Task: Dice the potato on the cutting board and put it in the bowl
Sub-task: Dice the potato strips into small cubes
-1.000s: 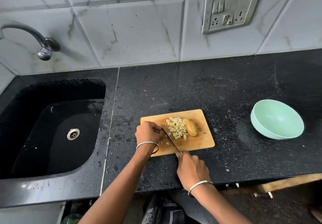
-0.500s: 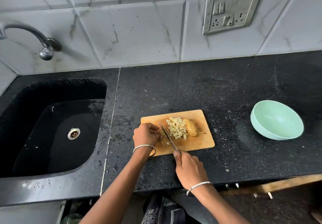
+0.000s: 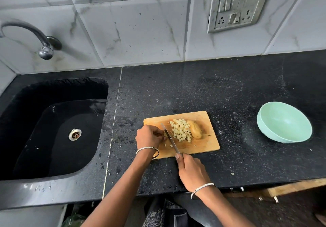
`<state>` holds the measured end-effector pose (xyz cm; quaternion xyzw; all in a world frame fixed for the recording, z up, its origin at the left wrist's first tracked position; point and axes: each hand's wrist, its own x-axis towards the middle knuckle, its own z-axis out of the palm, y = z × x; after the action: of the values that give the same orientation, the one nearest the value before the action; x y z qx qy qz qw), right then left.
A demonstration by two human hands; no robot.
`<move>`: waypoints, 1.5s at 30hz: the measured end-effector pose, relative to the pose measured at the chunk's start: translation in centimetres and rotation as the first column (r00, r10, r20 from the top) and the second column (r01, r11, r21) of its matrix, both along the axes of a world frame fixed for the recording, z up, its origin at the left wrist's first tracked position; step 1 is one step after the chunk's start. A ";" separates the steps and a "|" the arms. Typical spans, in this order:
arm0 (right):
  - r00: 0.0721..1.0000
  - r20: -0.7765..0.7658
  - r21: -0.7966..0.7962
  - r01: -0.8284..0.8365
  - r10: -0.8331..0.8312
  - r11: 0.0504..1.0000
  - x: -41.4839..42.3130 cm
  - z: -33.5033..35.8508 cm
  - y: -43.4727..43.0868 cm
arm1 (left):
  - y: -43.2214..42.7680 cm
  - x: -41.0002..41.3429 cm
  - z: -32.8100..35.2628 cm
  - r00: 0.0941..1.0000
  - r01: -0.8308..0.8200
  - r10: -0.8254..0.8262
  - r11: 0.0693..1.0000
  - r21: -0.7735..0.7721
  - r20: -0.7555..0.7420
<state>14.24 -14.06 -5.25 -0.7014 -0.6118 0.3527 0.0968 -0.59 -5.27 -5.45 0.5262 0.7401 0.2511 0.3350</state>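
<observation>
— Gripping what, that right hand (image 3: 191,171)?

— It is gripping the handle of a long steel-bladed knife (image 3: 170,137); the handle is hiding inside the fist; the forefinger is lying straight along the blade's back; the blade is slanting across the left part of a rectangular pale wooden cutting board (image 3: 208,143).

— And the left hand (image 3: 149,136)?

— It is resting on the board's left end, knuckles up, fingers curling under and touching the blade's left face; whether they are pinching a piece beneath, I cannot tell.

— Where is the potato lying?

— A heap of small pale potato cubes (image 3: 181,129) is sitting mid-board, just right of the blade; a yellow-brown uncut potato chunk (image 3: 195,129) is lying against the heap's right side; a few stray cubes (image 3: 170,145) are lying nearer the front edge, close to the blade.

— And the bowl?

— A round mint-green bowl (image 3: 285,122) is standing on the black speckled stone tabletop (image 3: 229,94), well apart from the board, to its right.

— What else is showing?

— A thin silver bangle (image 3: 147,148) is circling each wrist; a black sink (image 3: 35,138) with a steel drain (image 3: 75,134) is sitting at the left; a curved steel tap (image 3: 42,37) is arching over it from the white marbled tile wall (image 3: 141,28); a grey switch-and-socket panel (image 3: 234,7) is hanging askew on that wall.
</observation>
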 end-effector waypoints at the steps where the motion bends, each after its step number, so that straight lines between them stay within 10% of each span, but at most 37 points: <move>1: 1.000 -0.006 -0.010 0.001 -0.001 1.000 0.0 0.0 0.1 | 0.0 0.0 -0.1 1.000 -0.001 0.001 1.000 0.008 -0.005; 18: 0.940 0.332 0.106 -0.114 0.073 0.988 -2.3 -0.2 0.3 | -0.4 0.5 0.8 0.989 -0.024 0.019 0.999 -0.030 -0.149; 35: 0.998 0.054 0.029 -0.026 0.025 0.999 -1.1 -0.3 0.4 | -0.8 -0.5 0.7 0.985 0.022 -0.025 1.000 -0.016 -0.169; 45: 0.960 0.274 0.020 -0.064 0.056 0.998 -2.7 0.1 0.2 | -0.4 -0.7 0.7 0.982 0.017 -0.020 1.000 -0.018 -0.186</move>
<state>11.56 -13.91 -5.12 -0.7229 -0.6454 0.2466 0.0110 -1.30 -5.69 -4.70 0.5516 0.7653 0.1915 0.2710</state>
